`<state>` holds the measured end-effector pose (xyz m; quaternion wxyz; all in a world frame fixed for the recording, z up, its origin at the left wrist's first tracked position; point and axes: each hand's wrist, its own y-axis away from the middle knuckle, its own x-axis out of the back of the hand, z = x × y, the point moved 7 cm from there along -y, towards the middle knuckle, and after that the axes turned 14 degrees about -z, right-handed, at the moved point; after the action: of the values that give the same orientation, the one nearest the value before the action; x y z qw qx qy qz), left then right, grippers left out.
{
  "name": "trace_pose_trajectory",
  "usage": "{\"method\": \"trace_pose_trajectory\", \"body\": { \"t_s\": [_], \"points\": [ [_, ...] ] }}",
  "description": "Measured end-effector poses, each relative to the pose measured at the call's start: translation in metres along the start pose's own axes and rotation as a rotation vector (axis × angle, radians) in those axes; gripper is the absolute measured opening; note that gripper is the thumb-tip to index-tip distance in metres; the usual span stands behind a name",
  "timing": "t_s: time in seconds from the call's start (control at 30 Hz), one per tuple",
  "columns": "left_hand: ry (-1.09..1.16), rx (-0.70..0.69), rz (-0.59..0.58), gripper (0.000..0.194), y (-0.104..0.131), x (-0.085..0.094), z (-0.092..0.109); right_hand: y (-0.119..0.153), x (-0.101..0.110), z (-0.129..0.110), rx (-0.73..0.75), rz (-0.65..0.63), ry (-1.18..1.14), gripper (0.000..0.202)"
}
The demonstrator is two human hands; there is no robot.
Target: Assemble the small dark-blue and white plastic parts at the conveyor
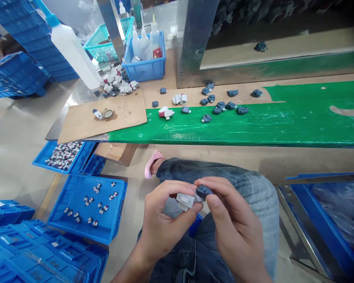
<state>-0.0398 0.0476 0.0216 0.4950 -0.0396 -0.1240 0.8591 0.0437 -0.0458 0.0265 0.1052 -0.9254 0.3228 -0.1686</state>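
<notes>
Above my lap, my left hand (165, 216) pinches a small light grey plastic part (185, 200) between thumb and fingers. My right hand (234, 224) has its thumb and index finger on a dark blue-grey piece (203, 191), which touches the right end of the grey part. Whether the two are joined I cannot tell. On the green bench top beyond lie several similar dark pieces (242, 110), plus a white and red part (166, 113) and some white-grey parts (179, 99).
A cardboard sheet (129, 110) at the bench's left carries a bottle cap (107, 113). Behind it stand a white bottle (73, 51) and a blue basket (144, 70) of squeeze bottles. Blue trays (82, 228) with small assemblies are on the lower left. A metal-framed opening (191, 43) rises at the back.
</notes>
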Motion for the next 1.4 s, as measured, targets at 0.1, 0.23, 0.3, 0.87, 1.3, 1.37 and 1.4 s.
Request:
{"method": "trace_pose_trajectory", "body": {
  "t_s": [0.1,0.23,0.3,0.87,1.3,1.37,1.4],
  "points": [
    [0.02,0.036,0.006,0.023,0.001,0.0,-0.002,0.0,0.0,0.006,-0.02,0.026,-0.057,0.018],
    [0.114,0.099,-0.018,0.023,0.004,-0.004,-0.005,0.0,0.003,0.016,-0.099,0.022,-0.107,0.025],
    [0.144,0.16,-0.034,0.024,0.006,-0.007,-0.008,-0.001,0.003,0.014,-0.081,-0.026,-0.052,0.027],
    [0.191,0.235,0.012,0.024,0.005,-0.005,-0.012,0.001,0.0,0.005,0.109,-0.137,0.066,0.034],
    [0.223,0.28,-0.029,0.025,0.008,-0.001,-0.013,-0.01,0.002,-0.02,0.369,-0.287,0.478,0.056],
    [0.22,0.292,-0.04,0.026,0.008,-0.002,-0.012,-0.01,0.004,-0.021,0.367,-0.286,0.46,0.053],
    [0.216,0.302,-0.043,0.026,0.008,-0.002,-0.012,-0.009,0.004,-0.021,0.365,-0.282,0.45,0.052]
  ]
}}
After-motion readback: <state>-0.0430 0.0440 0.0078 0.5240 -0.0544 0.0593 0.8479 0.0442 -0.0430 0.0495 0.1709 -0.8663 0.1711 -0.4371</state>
